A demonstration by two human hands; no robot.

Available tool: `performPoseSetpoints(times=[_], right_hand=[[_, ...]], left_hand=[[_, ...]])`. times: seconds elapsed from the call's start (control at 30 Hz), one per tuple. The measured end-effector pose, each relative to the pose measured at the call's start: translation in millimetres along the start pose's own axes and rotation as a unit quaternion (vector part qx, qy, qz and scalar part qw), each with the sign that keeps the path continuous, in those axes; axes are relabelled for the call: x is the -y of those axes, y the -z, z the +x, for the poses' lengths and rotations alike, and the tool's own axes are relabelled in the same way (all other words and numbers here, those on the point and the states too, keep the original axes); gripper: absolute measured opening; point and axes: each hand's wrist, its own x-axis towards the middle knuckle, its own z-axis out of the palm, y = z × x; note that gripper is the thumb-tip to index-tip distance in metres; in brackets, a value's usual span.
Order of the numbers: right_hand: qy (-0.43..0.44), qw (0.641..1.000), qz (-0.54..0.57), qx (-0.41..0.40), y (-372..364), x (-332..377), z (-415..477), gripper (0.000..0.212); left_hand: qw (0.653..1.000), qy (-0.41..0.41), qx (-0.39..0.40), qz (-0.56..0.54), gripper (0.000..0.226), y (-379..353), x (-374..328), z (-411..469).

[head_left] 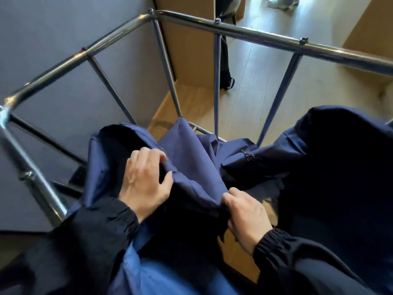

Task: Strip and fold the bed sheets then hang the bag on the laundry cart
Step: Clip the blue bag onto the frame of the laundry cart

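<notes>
Inside the chrome laundry cart frame [278,99], the navy laundry bag [191,145] sags (its rim well below the top rail [255,37]). The left hand [146,179] curls its fingers over a near fold; the right hand [246,213] pinches fabric just beside.

Indoor living quarters under housekeeping: a pale wood-plank floor [255,86], a plain grey wall [53,30] and light wooden cabinet panels [187,50] surround a chrome-tube laundry cart [255,36] holding a navy fabric bag [191,150]
</notes>
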Motion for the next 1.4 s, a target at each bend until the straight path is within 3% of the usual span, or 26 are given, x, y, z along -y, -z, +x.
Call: performPoseSetpoints(times=[0.1,0.13,0.23,0.33,0.47,0.6,0.67,0.77,0.83,1.0,1.1,1.23,1.4], right_hand=[[-0.021,0.999,0.028,0.032,5.8,1.6,4.1,0.022],[-0.014,0.997,0.044,0.055,8.6,3.7,5.7,0.019],[0.025,0.997,0.055,0.043,15.0,7.5,7.9,0.018],[0.048,0.995,0.079,0.046,19.9,2.7,15.1,0.019],[0.111,0.982,0.143,0.044,29.3,4.3,20.1,0.016],[0.089,0.977,0.191,0.017,28.7,-1.1,21.1,0.009],[0.057,0.983,0.172,0.026,26.6,-4.3,21.4,0.014],[-0.003,0.990,0.091,0.110,21.6,-10.6,19.0,0.038],[-0.020,0.989,0.060,0.133,20.2,-14.6,18.6,0.039],[0.072,0.995,0.053,0.048,31.6,-10.1,20.8,0.024],[0.032,0.991,0.127,-0.007,38.3,-12.0,27.3,0.031],[-0.076,0.950,0.291,-0.083,50.4,-16.5,39.6,0.036],[-0.077,0.888,0.446,-0.077,55.9,-2.8,31.8,0.035]], left_hand=[[0.977,-0.142,0.143,0.075,0.077,-19.9,6.2,-0.1],[0.963,-0.175,0.181,0.097,0.077,-22.4,3.5,-1.0],[0.935,-0.242,0.221,0.134,0.041,-33.5,-5.1,-5.2],[0.926,-0.279,0.232,0.107,0.042,-40.1,-11.6,-5.4],[0.946,-0.247,0.208,-0.019,0.040,-42.6,-17.5,-5.5],[0.946,-0.266,0.152,-0.104,0.021,-38.2,-20.1,-5.7],[0.953,-0.245,0.111,-0.139,0.019,-34.7,-21.2,-5.6],[0.956,-0.219,0.055,-0.188,0.023,-28.4,-22.7,-2.9],[0.952,-0.220,0.036,-0.211,0.027,-22.7,-25.8,-1.8],[0.943,-0.179,0.015,-0.282,0.025,-13.5,-31.4,-0.6],[0.955,-0.161,0.047,-0.246,0.022,-17.9,-27.3,4.2],[0.959,-0.174,0.150,-0.164,0.008,-25.6,-24.5,3.7],[0.969,-0.147,0.095,-0.177,0.037,-22.6,-28.9,2.1]])
